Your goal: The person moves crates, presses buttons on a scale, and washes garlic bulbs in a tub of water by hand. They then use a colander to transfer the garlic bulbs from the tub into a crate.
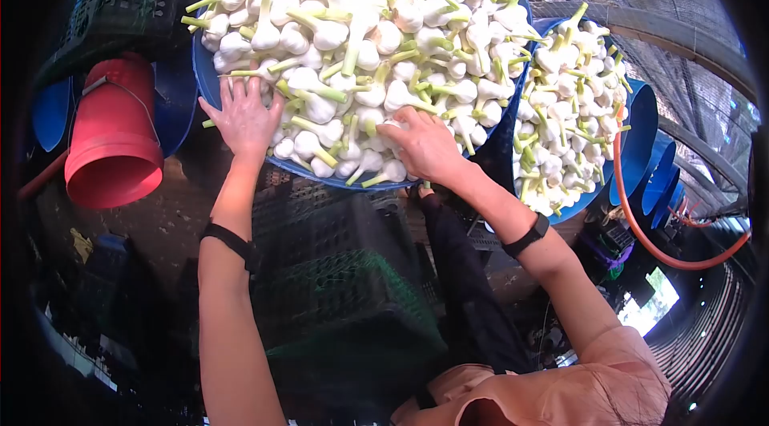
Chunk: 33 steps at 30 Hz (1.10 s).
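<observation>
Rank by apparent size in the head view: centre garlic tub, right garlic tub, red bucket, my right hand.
1. centre garlic tub
2. right garlic tub, squeezed at the lens edge, so true size is unsure
3. red bucket, not far behind it
4. right hand

smooth blue plastic tub (205, 77) centre frame, glossy white garlic bulbs (360, 41) with green stems, matt red plastic bucket (112, 141) at left, glossy orange hose (641, 230) at right

two blue tubs (202, 77), garlic bulbs (384, 37) beyond counting, one red bucket (112, 145), one orange hose (641, 238).
</observation>
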### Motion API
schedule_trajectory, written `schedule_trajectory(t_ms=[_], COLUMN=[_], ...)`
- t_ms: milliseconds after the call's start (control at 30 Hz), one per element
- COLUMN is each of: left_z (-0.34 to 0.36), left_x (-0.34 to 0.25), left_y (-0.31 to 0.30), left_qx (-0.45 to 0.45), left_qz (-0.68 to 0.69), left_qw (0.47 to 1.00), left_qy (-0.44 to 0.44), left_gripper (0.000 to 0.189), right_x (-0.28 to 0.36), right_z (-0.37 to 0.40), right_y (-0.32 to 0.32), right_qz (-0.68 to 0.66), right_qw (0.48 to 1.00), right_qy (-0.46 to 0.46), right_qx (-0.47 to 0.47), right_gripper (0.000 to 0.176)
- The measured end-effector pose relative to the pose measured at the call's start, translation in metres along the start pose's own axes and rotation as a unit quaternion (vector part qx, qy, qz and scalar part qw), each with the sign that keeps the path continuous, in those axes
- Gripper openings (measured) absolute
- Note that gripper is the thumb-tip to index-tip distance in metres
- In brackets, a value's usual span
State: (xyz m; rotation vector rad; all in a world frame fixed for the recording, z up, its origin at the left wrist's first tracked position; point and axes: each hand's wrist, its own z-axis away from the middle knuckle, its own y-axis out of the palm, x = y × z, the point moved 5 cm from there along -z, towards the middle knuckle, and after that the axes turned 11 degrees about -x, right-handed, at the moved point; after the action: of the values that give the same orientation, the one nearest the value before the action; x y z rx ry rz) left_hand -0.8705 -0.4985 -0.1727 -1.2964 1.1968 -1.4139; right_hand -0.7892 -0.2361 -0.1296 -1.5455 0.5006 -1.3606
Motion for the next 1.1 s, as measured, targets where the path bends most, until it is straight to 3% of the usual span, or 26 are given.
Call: schedule_trajectory(t_ms=[100, 133, 167, 233, 267, 300, 367, 400, 433, 500, 567, 600, 633, 667, 700, 800, 867, 900, 967, 1067, 1100], left_z=[0.001, 0.000, 0.000, 0.001, 0.003, 0.003, 0.001, 0.000, -0.001, 0.000, -0.001, 0.000, 0.001, 0.001, 0.000, -0.001, -0.001, 0.000, 0.001, 0.001, 0.000], left_x=[0.000, 0.001, 0.004, 0.002, 0.001, 0.000, 0.001, 0.001, 0.002, 0.001, 0.002, 0.001, 0.000, 0.000, 0.001, 0.001, -0.003, -0.004, -0.005, -0.005, -0.006], left_y=[0.001, 0.001, 0.002, 0.003, 0.003, 0.003, 0.003, 0.001, 0.000, 0.000, 0.001, 0.002, 0.003, 0.003, 0.003, 0.002, 0.001, 0.001, 0.003, 0.000, -0.001], left_qx=[-0.024, -0.039, -0.039, -0.036, -0.035, -0.032, -0.031, -0.021, -0.023, -0.026, -0.029, -0.033, -0.030, -0.029, -0.031, -0.026, 0.007, -0.011, -0.025, -0.010, 0.021], left_qz=[0.016, 0.023, 0.020, 0.013, 0.016, 0.015, 0.008, 0.007, 0.007, 0.001, 0.005, 0.007, 0.014, 0.011, 0.006, -0.004, -0.019, -0.017, -0.013, -0.027, -0.040], left_qw=[1.000, 0.999, 0.999, 0.999, 0.999, 0.999, 0.999, 1.000, 1.000, 1.000, 1.000, 0.999, 0.999, 1.000, 1.000, 1.000, 1.000, 1.000, 1.000, 1.000, 0.999], left_qy=[-0.005, -0.007, -0.009, -0.002, -0.003, -0.004, -0.005, -0.005, -0.004, 0.000, 0.002, 0.003, 0.006, 0.004, 0.001, 0.000, -0.003, 0.003, -0.006, 0.004, 0.004], left_gripper=[0.047, 0.044, 0.044, 0.046, 0.046, 0.046, 0.046, 0.046, 0.046, 0.046, 0.045, 0.045, 0.045, 0.045, 0.045, 0.044, 0.048, 0.054, 0.057, 0.056, 0.057], right_x=[-0.014, -0.017, -0.017, -0.029, -0.029, -0.032, -0.046, -0.046, -0.046, -0.057, -0.074, -0.074, -0.072, -0.075, -0.065, -0.044, -0.063, -0.082, -0.125, -0.128, -0.124], right_z=[-0.003, -0.003, -0.005, -0.006, -0.008, -0.008, -0.003, -0.004, -0.008, -0.010, 0.001, 0.008, 0.013, 0.024, 0.030, 0.014, -0.002, -0.008, -0.013, -0.028, -0.023], right_y=[0.014, 0.010, 0.008, -0.009, -0.015, -0.015, 0.003, 0.005, 0.000, -0.009, -0.041, -0.057, -0.068, -0.057, -0.037, 0.006, 0.027, 0.040, 0.089, 0.072, 0.056], right_qz=[-0.026, -0.092, -0.095, -0.193, -0.209, -0.205, -0.352, -0.418, -0.418, -0.544, -0.491, -0.398, -0.301, -0.117, 0.033, 0.119, 0.150, 0.152, 0.146, 0.092, 0.027], right_qw=[0.998, 0.993, 0.993, 0.958, 0.954, 0.955, 0.872, 0.813, 0.813, 0.699, 0.747, 0.809, 0.860, 0.941, 0.963, 0.969, 0.940, 0.937, 0.931, 0.956, 0.951], right_qy=[0.011, 0.065, 0.061, 0.196, 0.153, 0.153, 0.333, 0.401, 0.400, 0.440, 0.401, 0.383, 0.361, 0.277, 0.253, 0.206, 0.308, 0.314, 0.300, 0.242, 0.284], right_qx=[0.063, 0.046, 0.046, -0.080, -0.150, -0.151, -0.068, -0.056, -0.058, -0.146, -0.198, -0.200, -0.199, -0.157, -0.087, -0.063, -0.006, -0.016, 0.150, 0.140, 0.122], right_gripper=[0.042, 0.040, 0.040, 0.042, 0.032, 0.032, 0.020, 0.023, 0.023, 0.037, 0.048, 0.048, 0.049, 0.048, 0.057, 0.072, 0.059, 0.059, 0.038, 0.023, 0.024])
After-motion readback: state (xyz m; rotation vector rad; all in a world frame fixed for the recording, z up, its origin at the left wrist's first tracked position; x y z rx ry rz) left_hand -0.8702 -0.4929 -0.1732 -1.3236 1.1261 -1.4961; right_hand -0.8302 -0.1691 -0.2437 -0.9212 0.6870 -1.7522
